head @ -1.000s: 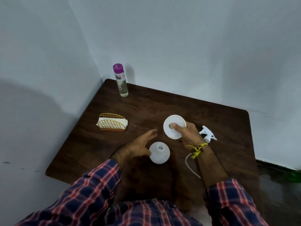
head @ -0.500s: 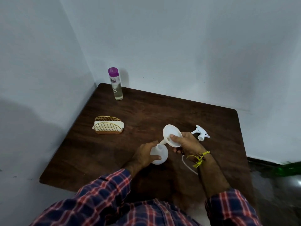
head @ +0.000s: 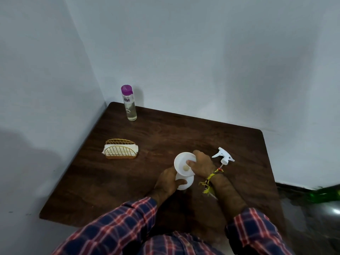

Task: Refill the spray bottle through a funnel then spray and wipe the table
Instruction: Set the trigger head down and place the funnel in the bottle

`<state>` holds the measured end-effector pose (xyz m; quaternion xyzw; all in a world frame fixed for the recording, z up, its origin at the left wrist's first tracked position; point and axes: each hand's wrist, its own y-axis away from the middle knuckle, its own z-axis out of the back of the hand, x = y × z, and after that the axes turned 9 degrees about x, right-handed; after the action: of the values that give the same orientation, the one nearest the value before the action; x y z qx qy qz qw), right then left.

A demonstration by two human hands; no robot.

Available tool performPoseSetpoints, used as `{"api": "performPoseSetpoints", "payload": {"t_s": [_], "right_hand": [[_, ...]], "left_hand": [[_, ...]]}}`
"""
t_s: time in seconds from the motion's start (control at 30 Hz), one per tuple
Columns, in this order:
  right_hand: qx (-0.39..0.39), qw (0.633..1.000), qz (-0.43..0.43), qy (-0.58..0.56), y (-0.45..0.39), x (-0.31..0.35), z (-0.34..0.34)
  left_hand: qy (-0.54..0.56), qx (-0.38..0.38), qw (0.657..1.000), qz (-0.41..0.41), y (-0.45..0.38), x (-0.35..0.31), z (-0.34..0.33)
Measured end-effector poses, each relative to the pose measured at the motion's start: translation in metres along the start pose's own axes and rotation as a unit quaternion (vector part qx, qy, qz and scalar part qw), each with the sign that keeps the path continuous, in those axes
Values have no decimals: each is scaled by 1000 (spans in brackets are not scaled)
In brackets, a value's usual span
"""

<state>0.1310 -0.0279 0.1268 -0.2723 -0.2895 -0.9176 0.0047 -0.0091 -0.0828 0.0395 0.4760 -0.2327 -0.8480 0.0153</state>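
Observation:
A white spray bottle (head: 186, 183) without its head stands on the dark wooden table (head: 147, 177). My left hand (head: 168, 182) grips its body from the left. A white funnel (head: 182, 163) sits upright over the bottle's mouth, its spout pointing down into the neck. My right hand (head: 202, 163) pinches the funnel's rim on the right side, thumb inside the bowl. The white trigger spray head (head: 223, 157) with its tube lies on the table just right of my right hand. A clear refill bottle with a purple cap (head: 129, 103) stands closed at the table's far left corner.
A gold wire holder with white napkins (head: 120, 150) sits on the left part of the table. Walls close in the table at the back and left. The right edge drops to a dark floor with a green object (head: 325, 195).
My right hand lifted the funnel off the table and set it upright over the bottle's mouth. My left hand closed around the bottle's body.

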Motion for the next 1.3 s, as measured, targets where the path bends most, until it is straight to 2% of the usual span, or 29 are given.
{"api": "performPoseSetpoints", "payload": {"t_s": [0.2,0.37,0.47,0.6,0.73,0.9,1.03,1.3], "right_hand": [[-81,993,37,-72,18,-5,14],[-142,987,54,-50,26,4,11],[-211,974,83,-11,32,14,7],[-279,946,162,2,42,42,6],[-256,940,224,-12,45,87,-9],[-191,958,214,-16,29,131,-44],[-183,965,178,-58,2,156,-75],[-173,962,54,-204,-107,215,-98]], "left_hand": [[3,25,1000,3,-5,2,1],[-5,31,999,-24,-1,2,12],[-8,37,999,-36,6,9,23],[-48,16,998,25,19,33,48],[-72,-47,986,143,32,63,79],[-131,-100,953,253,36,103,126],[-163,-61,931,320,39,133,163],[-180,69,930,312,35,178,179]]}}
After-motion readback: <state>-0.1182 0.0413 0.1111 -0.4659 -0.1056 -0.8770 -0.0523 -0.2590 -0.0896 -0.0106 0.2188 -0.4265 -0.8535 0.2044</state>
